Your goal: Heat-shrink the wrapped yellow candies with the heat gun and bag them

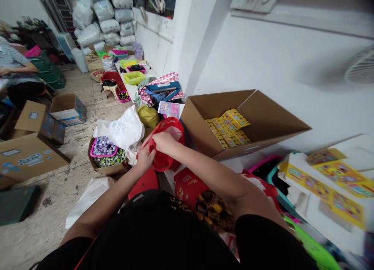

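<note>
Although their fingertips are buried in the folds, the left hand [145,159] and right hand [164,142] appear closed on a red plastic bag [167,163], held beside an open cardboard box [222,124]; exact grip unclear.

Left hand [145,157] and right hand [165,142]: fingers lost in folds of red plastic bag [163,161], grip unreadable. Small brown packets [210,211] partly hidden behind right forearm [198,161]. Electric fan [362,67] blurred, cut off at right edge. Seated co-worker [13,63] cut off at left edge. Yellow printed cartons [330,196] blurred, cut off.
</note>
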The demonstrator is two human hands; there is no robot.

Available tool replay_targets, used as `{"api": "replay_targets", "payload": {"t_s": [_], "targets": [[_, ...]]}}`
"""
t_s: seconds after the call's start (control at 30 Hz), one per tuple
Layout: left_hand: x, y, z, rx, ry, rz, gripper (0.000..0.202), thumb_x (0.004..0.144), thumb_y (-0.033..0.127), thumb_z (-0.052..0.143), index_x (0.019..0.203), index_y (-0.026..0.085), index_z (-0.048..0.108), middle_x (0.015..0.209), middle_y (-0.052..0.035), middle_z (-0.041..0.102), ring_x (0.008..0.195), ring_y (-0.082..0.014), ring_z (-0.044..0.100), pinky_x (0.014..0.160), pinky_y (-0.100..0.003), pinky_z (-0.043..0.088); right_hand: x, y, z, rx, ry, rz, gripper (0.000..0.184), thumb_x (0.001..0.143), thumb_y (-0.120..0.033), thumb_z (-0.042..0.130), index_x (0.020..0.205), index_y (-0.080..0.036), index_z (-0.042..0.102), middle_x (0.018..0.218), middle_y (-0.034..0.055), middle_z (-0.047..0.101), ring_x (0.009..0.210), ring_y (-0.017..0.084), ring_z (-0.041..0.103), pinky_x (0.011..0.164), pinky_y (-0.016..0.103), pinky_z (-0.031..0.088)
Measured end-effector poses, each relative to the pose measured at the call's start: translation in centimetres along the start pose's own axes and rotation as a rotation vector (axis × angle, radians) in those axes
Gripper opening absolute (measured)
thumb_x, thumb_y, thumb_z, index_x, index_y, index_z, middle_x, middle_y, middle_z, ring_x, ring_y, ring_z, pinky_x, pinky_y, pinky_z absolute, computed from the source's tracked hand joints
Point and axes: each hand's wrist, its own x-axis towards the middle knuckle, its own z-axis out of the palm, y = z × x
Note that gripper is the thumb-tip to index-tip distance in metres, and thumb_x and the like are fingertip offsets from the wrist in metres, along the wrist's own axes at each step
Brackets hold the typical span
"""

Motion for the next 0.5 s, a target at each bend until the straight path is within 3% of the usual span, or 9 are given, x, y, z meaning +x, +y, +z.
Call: {"api": "replay_targets", "payload": {"t_s": [0.1, 0.17, 0.23, 0.3, 0.37, 0.4, 0.47, 0.5], "targets": [[-0.3, -0.5, 0.2, -0.017, 0.011, -0.034, 0.015, 0.082, 0.031, 0.049, 0.070, 0.022, 0.052, 0.066, -0.0005, 0.061, 0.069, -0.0188, 0.057, 0.069, -0.029, 0.046, -0.9, 0.2, -1.1, 0.030, 0.124, -0.035, 0.018, 0.101, -0.022, 0.057, 0.104, -0.020, 0.075, 0.104, -0.0001, 0.074, 0.094, 0.013, 0.065, 0.081, 0.022, 0.045], [-0.4, -1.5, -0.3, 0.011, 0.033, -0.069, 0.018, 0.083, 0.035, 0.048, 0.074, 0.022, 0.056, 0.070, -0.0008, 0.064, 0.072, -0.0197, 0.060, 0.072, -0.029, 0.047, -2.3, 1.8, -1.8, 0.006, 0.229, 0.003, 0.019, 0.102, -0.024, 0.056, 0.104, -0.018, 0.074, 0.110, 0.0047, 0.071, 0.106, 0.018, 0.062, 0.092, 0.028, 0.045], [-0.6, -2.5, -1.0, 0.069, -0.011, -0.125, 0.020, 0.083, 0.038, 0.050, 0.071, 0.023, 0.056, 0.068, -0.0006, 0.063, 0.071, -0.0202, 0.061, 0.070, -0.029, 0.046, -4.4, 4.5, -2.2, -0.054, 0.341, 0.152, 0.020, 0.101, -0.024, 0.055, 0.106, -0.014, 0.072, 0.113, 0.0122, 0.068, 0.112, 0.026, 0.058, 0.098, 0.037, 0.044], [-1.0, -3.2, -1.7, 0.118, -0.093, -0.232, 0.020, 0.080, 0.036, 0.052, 0.065, 0.023, 0.055, 0.061, -0.0009, 0.060, 0.066, -0.0204, 0.061, 0.064, -0.028, 0.045, -6.8, 7.5, -1.8, -0.115, 0.407, 0.388, 0.021, 0.098, -0.024, 0.059, 0.110, -0.010, 0.069, 0.113, 0.0179, 0.066, 0.111, 0.031, 0.058, 0.096, 0.044, 0.046], [-1.7, -3.3, -2.0, 0.094, -0.161, -0.361, 0.020, 0.077, 0.034, 0.054, 0.060, 0.023, 0.053, 0.054, -0.0010, 0.056, 0.060, -0.0199, 0.059, 0.056, -0.026, 0.042, -9.2, 9.8, -0.6, -0.140, 0.416, 0.573, 0.025, 0.093, -0.022, 0.066, 0.112, -0.006, 0.068, 0.113, 0.0223, 0.066, 0.110, 0.036, 0.059, 0.094, 0.048, 0.048], [-2.0, -3.1, -2.0, 0.043, -0.177, -0.414, 0.020, 0.076, 0.034, 0.054, 0.059, 0.023, 0.053, 0.051, -0.0005, 0.054, 0.056, -0.0192, 0.058, 0.052, -0.026, 0.040, -10.2, 10.4, 0.2, -0.134, 0.428, 0.597, 0.026, 0.091, -0.020, 0.067, 0.113, -0.005, 0.068, 0.115, 0.0245, 0.066, 0.112, 0.037, 0.059, 0.095, 0.050, 0.048], [-2.6, -2.1, -1.6, -0.114, -0.188, -0.471, 0.019, 0.073, 0.037, 0.055, 0.061, 0.023, 0.054, 0.046, 0.0012, 0.051, 0.048, -0.0173, 0.054, 0.046, -0.024, 0.038, -11.9, 10.4, 2.1, -0.072, 0.531, 0.478, 0.029, 0.093, -0.020, 0.065, 0.119, -0.006, 0.067, 0.125, 0.0262, 0.065, 0.121, 0.038, 0.058, 0.103, 0.055, 0.046], [-2.7, -1.3, -1.3, -0.197, -0.192, -0.481, 0.020, 0.071, 0.040, 0.057, 0.062, 0.023, 0.054, 0.045, 0.0017, 0.051, 0.045, -0.0165, 0.053, 0.044, -0.024, 0.038, -12.5, 9.8, 3.1, 0.004, 0.554, 0.348, 0.034, 0.094, -0.025, 0.066, 0.123, -0.008, 0.066, 0.129, 0.0249, 0.064, 0.124, 0.037, 0.057, 0.106, 0.055, 0.046]]}}
